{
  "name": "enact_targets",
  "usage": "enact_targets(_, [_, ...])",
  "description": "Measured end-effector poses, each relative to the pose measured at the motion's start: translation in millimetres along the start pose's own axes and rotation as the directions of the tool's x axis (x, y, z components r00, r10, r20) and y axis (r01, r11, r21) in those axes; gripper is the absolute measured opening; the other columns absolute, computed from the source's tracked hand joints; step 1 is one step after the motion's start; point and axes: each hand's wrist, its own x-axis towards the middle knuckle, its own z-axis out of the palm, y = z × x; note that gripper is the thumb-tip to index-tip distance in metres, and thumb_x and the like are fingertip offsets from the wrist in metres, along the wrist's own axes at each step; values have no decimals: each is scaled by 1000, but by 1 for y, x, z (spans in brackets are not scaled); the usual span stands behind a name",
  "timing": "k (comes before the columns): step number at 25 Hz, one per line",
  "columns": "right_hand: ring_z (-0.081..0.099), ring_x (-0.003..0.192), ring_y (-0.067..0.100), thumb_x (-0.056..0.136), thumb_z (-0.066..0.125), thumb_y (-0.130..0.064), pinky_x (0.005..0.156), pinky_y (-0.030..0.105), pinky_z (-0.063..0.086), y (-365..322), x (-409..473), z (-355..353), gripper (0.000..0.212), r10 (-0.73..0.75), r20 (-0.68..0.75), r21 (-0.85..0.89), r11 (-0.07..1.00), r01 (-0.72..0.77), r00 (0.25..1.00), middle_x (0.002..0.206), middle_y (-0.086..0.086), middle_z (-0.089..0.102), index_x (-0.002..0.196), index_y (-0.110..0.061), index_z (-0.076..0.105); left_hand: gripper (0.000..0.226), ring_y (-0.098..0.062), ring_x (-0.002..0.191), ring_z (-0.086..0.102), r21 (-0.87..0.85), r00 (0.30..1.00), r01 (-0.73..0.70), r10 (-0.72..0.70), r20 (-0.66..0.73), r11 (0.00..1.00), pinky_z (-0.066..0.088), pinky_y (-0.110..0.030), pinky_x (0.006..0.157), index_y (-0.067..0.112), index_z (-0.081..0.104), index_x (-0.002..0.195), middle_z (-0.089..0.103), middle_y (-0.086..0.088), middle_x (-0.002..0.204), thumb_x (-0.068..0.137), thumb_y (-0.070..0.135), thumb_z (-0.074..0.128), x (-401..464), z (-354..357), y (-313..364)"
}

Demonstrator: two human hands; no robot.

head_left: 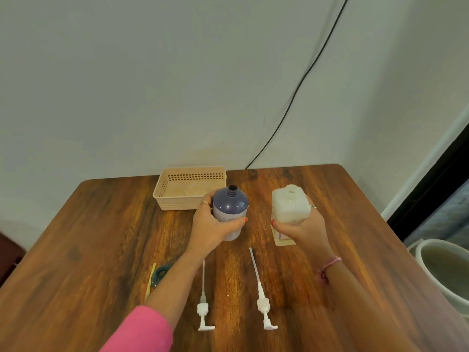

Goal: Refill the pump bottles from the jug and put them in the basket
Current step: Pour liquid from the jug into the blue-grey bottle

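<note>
Left hand point(212, 224): fingers wrapped round the uncapped purple bottle point(230, 210), at 12 o'clock on the table point(101, 237)
Right hand point(303, 227): gripping the white bottle point(290, 205), at 1 o'clock
Basket point(189, 188): 11 o'clock, just behind the purple bottle
Pumps point(204, 311) point(264, 307): lying at 6 o'clock

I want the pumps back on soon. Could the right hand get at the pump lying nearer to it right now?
Probably not yet: the right hand grips the white bottle. The pump lies uncovered on the table, so the path looks free once the bottle is set down.
</note>
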Motion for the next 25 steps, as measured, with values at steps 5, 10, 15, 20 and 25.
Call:
enact_targets(5, [66, 80, -2, 54, 83, -35, 59, 12, 52, -79, 49, -8, 51, -166, -5, -49, 985, 165, 986, 86, -20, 67, 97, -45, 57, 68, 12, 91, 59, -14, 993, -101, 100, -70, 995, 49, -9, 64, 46, 50, 104, 62, 25, 99, 57, 21, 91, 30, -16, 53])
enact_targets(10, [61, 77, -9, 49, 78, -46, 53, 4, 43, -147, 87, -13, 53, -325, 28, -177, 929, 325, 945, 82, -19, 63, 95, -45, 52, 68, 10, 92, 56, 39, 976, -175, 178, -126, 984, 50, -10, 64, 47, 45, 102, 55, 21, 103, 56, 27, 92, 54, -29, 109])
enact_targets(15, [59, 84, 3, 50, 79, -43, 56, 8, 41, -194, 119, -16, 71, -439, 122, -295, 840, 455, 890, 95, -14, 59, 114, -40, 51, 79, -13, 99, 57, 50, 966, -188, 194, -171, 981, 58, -34, 78, 35, 47, 116, 57, 3, 112, 47, 43, 84, 70, -40, 147])
enact_targets(20, [53, 84, 9, 52, 85, -36, 62, 12, 38, -221, 146, -12, 86, -540, 187, -387, 728, 567, 821, 102, -7, 54, 129, -29, 46, 81, -17, 105, 54, 76, 954, -188, 200, -225, 979, 57, -38, 81, 35, 46, 119, 54, 2, 113, 47, 47, 81, 84, -48, 164])
enact_targets(25, [50, 98, 19, 54, 85, -31, 66, 12, 34, -233, 171, -9, 96, -552, 265, -463, 646, 607, 791, 111, -2, 52, 138, -24, 40, 82, -19, 107, 53, 69, 947, -169, 181, -265, 983, 57, -42, 83, 33, 46, 120, 53, 3, 114, 47, 46, 81, 92, -52, 170])
